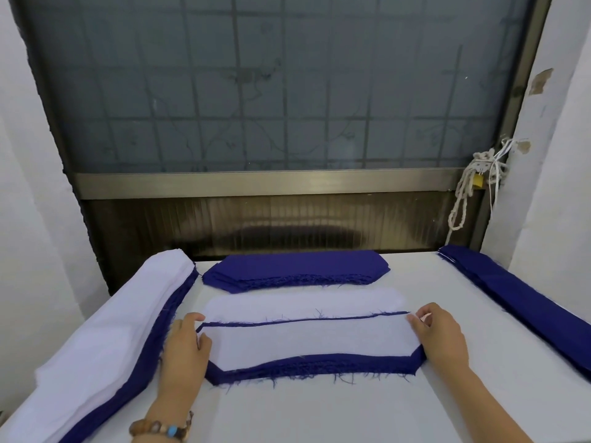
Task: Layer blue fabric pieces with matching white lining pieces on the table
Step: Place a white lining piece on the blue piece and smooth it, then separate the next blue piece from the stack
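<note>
Head view: a white lining piece (307, 345) lies on a blue fabric piece (313, 366) at mid-table (319, 407), with blue showing along the near frayed edge and as a thin far line. The left hand (185, 350) rests flat on the left end, fingers loosely spread. The right hand (443, 337) covers the right corner with bent fingers; whether it pinches cannot be told. Bare tabletop lies nearer the viewer. Beyond are more white lining (303, 303) and a blue stack (297, 266).
</note>
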A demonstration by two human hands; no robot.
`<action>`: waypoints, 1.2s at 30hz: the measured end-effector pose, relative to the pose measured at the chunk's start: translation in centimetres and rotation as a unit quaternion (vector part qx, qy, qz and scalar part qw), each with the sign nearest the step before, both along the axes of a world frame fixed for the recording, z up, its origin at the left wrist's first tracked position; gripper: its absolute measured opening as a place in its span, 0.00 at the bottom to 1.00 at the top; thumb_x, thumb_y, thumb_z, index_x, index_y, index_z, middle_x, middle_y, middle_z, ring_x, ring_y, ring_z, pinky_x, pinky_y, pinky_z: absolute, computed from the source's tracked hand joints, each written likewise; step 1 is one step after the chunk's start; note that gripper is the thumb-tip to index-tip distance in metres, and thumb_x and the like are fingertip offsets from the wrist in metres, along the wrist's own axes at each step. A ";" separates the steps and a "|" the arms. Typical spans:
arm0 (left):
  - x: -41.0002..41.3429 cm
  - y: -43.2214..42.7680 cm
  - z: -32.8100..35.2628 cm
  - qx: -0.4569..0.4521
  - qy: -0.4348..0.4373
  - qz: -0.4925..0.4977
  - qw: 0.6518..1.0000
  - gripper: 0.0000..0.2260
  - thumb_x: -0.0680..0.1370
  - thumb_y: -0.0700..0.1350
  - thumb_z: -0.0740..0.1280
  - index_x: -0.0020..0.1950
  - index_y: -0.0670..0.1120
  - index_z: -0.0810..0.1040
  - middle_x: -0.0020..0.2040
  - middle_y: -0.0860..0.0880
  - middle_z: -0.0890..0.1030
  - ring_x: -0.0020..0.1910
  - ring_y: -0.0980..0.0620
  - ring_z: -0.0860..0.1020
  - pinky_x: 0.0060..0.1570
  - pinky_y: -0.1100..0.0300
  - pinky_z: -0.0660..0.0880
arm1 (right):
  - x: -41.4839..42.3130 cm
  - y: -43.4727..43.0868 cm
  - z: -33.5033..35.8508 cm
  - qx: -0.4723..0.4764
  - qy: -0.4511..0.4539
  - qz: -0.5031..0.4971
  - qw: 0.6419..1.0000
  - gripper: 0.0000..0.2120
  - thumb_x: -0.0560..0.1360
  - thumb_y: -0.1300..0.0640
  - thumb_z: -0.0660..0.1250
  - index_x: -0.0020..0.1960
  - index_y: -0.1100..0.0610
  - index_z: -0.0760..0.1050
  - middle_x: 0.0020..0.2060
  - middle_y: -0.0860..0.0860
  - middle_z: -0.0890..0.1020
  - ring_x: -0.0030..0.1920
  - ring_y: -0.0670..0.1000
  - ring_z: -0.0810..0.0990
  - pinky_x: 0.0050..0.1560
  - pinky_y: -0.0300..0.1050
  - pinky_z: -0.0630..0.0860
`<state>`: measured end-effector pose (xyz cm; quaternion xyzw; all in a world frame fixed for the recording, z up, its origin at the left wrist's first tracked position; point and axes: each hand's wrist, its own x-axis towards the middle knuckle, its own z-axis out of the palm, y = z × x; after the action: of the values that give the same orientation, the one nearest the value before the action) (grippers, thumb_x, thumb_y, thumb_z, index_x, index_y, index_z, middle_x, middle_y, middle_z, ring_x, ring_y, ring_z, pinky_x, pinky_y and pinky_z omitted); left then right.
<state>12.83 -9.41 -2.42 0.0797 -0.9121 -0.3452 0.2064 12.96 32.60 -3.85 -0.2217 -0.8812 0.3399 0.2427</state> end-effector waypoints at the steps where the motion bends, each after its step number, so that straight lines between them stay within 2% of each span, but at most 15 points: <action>1: 0.0 0.1 0.1 -0.029 0.006 0.007 1.000 0.15 0.77 0.36 0.66 0.63 0.45 0.73 0.47 0.47 0.72 0.43 0.51 0.73 0.42 0.57 0.76 | 0.1 -0.1 0.1 0.035 0.015 -0.008 0.999 0.07 0.75 0.53 0.69 0.48 0.53 0.73 0.43 0.50 0.74 0.40 0.51 0.74 0.39 0.45 0.71; 3: -0.4 0.4 0.6 -0.105 0.025 0.027 0.994 0.17 0.75 0.37 0.69 0.63 0.48 0.74 0.53 0.47 0.73 0.49 0.52 0.71 0.47 0.57 0.76 | 0.2 -0.5 0.3 0.114 0.040 -0.024 0.992 0.09 0.74 0.56 0.70 0.52 0.53 0.73 0.45 0.51 0.73 0.43 0.51 0.72 0.43 0.47 0.73; 5: -1.0 1.0 1.3 -0.153 0.045 0.029 0.987 0.16 0.75 0.41 0.70 0.62 0.51 0.75 0.58 0.48 0.74 0.53 0.53 0.71 0.51 0.58 0.74 | -0.1 -0.9 0.9 0.163 0.053 -0.016 0.985 0.08 0.73 0.57 0.71 0.51 0.52 0.75 0.45 0.52 0.75 0.43 0.50 0.72 0.44 0.45 0.73; 7: -1.9 1.8 2.3 -0.157 0.061 -0.005 0.986 0.14 0.75 0.43 0.70 0.60 0.53 0.74 0.60 0.50 0.73 0.56 0.53 0.72 0.54 0.58 0.74 | -0.9 -1.4 1.7 0.181 0.048 0.013 0.982 0.06 0.74 0.57 0.71 0.49 0.50 0.75 0.47 0.52 0.76 0.43 0.48 0.71 0.45 0.43 0.73; 11: -4.9 4.0 4.3 -0.170 0.105 -0.098 0.975 0.14 0.76 0.43 0.69 0.60 0.54 0.75 0.59 0.53 0.72 0.55 0.55 0.71 0.55 0.62 0.71 | -3.7 -3.1 4.1 0.178 0.036 0.109 0.977 0.04 0.77 0.57 0.67 0.50 0.49 0.76 0.50 0.49 0.76 0.48 0.47 0.73 0.51 0.38 0.71; 16: -10.5 7.5 5.3 -0.212 0.059 -0.149 0.964 0.17 0.79 0.46 0.65 0.67 0.54 0.71 0.65 0.55 0.69 0.63 0.55 0.68 0.61 0.60 0.66 | -9.1 -7.0 6.1 0.200 0.030 0.241 0.949 0.10 0.78 0.57 0.65 0.59 0.51 0.76 0.57 0.47 0.76 0.57 0.46 0.74 0.59 0.37 0.72; 19: -13.9 9.4 4.6 -0.224 0.029 -0.168 0.960 0.20 0.80 0.46 0.63 0.72 0.53 0.67 0.71 0.56 0.66 0.68 0.54 0.65 0.65 0.58 0.64 | -12.8 -9.3 6.1 0.200 0.006 0.282 0.938 0.14 0.80 0.58 0.63 0.65 0.50 0.73 0.62 0.46 0.74 0.63 0.46 0.72 0.64 0.38 0.70; 22: -16.8 10.9 3.9 -0.240 0.019 -0.186 0.953 0.20 0.82 0.45 0.59 0.74 0.54 0.65 0.74 0.57 0.63 0.71 0.54 0.61 0.68 0.57 0.61 | -16.3 -11.3 5.7 0.197 -0.025 0.305 0.931 0.15 0.81 0.59 0.59 0.67 0.51 0.71 0.63 0.47 0.74 0.63 0.48 0.71 0.64 0.40 0.69; 24: -18.4 11.6 3.2 -0.238 0.016 -0.190 0.952 0.17 0.82 0.46 0.58 0.72 0.54 0.69 0.71 0.56 0.68 0.69 0.54 0.65 0.66 0.59 0.64 | -18.5 -12.4 5.2 0.202 -0.049 0.315 0.926 0.14 0.81 0.58 0.59 0.65 0.52 0.73 0.62 0.48 0.76 0.62 0.48 0.73 0.62 0.41 0.71; 27: -20.0 12.6 2.3 -0.214 0.010 -0.174 0.961 0.10 0.82 0.50 0.58 0.59 0.52 0.77 0.56 0.54 0.78 0.56 0.55 0.74 0.56 0.60 0.71 | -21.1 -13.4 4.7 0.198 -0.067 0.292 0.933 0.11 0.79 0.54 0.63 0.61 0.51 0.76 0.56 0.48 0.79 0.55 0.49 0.77 0.57 0.44 0.75; 30: -21.5 13.5 2.6 -0.211 0.024 -0.138 0.967 0.08 0.82 0.51 0.60 0.45 0.50 0.73 0.45 0.53 0.75 0.45 0.55 0.73 0.42 0.62 0.71 | -22.9 -13.9 4.4 0.215 -0.064 0.269 0.936 0.11 0.78 0.50 0.66 0.58 0.50 0.75 0.50 0.48 0.80 0.51 0.49 0.78 0.50 0.43 0.76; 33: -22.6 14.2 2.6 -0.204 0.047 -0.115 0.971 0.09 0.81 0.52 0.60 0.44 0.51 0.72 0.42 0.53 0.75 0.41 0.55 0.73 0.39 0.62 0.69 | -23.5 -14.6 3.5 0.246 -0.045 0.250 0.935 0.10 0.79 0.47 0.62 0.56 0.52 0.71 0.49 0.49 0.80 0.48 0.51 0.79 0.43 0.43 0.74; 36: -23.0 13.7 1.3 -0.142 0.074 -0.104 0.982 0.09 0.80 0.52 0.62 0.41 0.53 0.71 0.38 0.56 0.73 0.37 0.58 0.71 0.38 0.64 0.69 | -23.4 -14.8 2.2 0.257 -0.021 0.219 0.941 0.10 0.81 0.45 0.57 0.54 0.51 0.68 0.48 0.49 0.79 0.44 0.49 0.78 0.37 0.41 0.67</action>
<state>-10.20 4.30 -1.08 -0.0716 -0.9374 -0.2364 0.2455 -10.46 17.81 -1.68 0.0393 -0.9701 0.1421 0.1927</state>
